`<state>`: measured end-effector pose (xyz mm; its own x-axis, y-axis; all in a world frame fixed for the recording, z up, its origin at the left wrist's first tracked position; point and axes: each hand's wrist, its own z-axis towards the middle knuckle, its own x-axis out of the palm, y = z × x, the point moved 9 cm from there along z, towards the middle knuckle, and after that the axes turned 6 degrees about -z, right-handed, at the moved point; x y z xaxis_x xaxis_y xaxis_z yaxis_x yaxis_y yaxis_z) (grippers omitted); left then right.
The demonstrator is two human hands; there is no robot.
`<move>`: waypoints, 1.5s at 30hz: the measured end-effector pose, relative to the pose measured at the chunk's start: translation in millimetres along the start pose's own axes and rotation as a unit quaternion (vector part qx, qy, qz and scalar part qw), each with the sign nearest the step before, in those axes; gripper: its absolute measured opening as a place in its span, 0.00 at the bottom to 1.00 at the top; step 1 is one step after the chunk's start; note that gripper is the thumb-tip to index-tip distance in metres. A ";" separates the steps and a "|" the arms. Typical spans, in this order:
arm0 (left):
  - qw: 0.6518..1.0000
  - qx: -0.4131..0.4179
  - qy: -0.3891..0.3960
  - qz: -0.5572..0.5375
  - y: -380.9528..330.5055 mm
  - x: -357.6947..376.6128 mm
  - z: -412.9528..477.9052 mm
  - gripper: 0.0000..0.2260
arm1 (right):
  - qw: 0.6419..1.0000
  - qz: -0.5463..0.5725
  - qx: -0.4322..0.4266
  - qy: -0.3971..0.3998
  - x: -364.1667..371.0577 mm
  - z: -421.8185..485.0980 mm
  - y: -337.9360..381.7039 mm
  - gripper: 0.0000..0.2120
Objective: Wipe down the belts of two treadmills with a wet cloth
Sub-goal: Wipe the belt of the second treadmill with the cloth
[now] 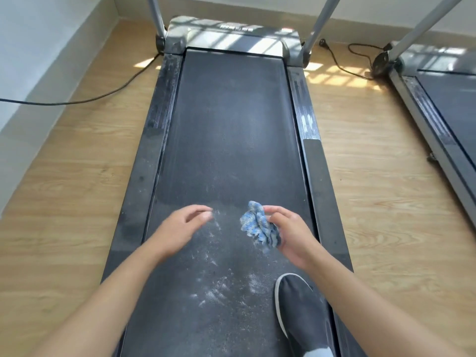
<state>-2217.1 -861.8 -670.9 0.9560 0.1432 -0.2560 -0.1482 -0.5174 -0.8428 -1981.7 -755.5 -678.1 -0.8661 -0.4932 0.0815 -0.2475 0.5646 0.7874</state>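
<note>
A dark treadmill belt runs from the bottom of the view up to the motor cover; white dust streaks mark its near part. My right hand grips a bunched blue and white cloth above the belt's right side. My left hand hovers over the belt to the left of the cloth, fingers relaxed and holding nothing. A second treadmill's belt shows at the right edge.
My foot in a grey shoe stands on the belt at the lower right. Grey handrail posts rise from the front corners. Black power cables lie on the wooden floor on both sides. A white wall runs along the left.
</note>
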 end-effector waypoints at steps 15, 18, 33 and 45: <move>0.981 0.023 0.036 -0.189 -93.2 68.0 -47.3 0.19 | 0.993 0.025 -0.104 0.057 4.4 -70.4 33.6 0.10; 0.988 0.033 0.028 -0.150 -106.9 65.6 -57.7 0.15 | 0.990 0.002 -0.132 0.056 5.9 -73.4 42.7 0.06; 0.925 0.007 -0.074 -0.371 -134.6 -24.3 -146.1 0.08 | 0.786 -0.537 -0.179 0.250 143.1 -111.3 190.7 0.26; 0.984 0.003 -0.178 -0.005 -103.1 -119.3 -168.6 0.11 | 0.806 -0.461 -0.146 0.341 202.5 -47.3 159.4 0.14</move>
<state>-2273.3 -967.7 -473.7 0.8088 0.4352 -0.3956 -0.1407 -0.5100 -0.8486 -2176.0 -796.7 -507.1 0.0936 -0.9196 -0.3815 -0.4508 -0.3808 0.8073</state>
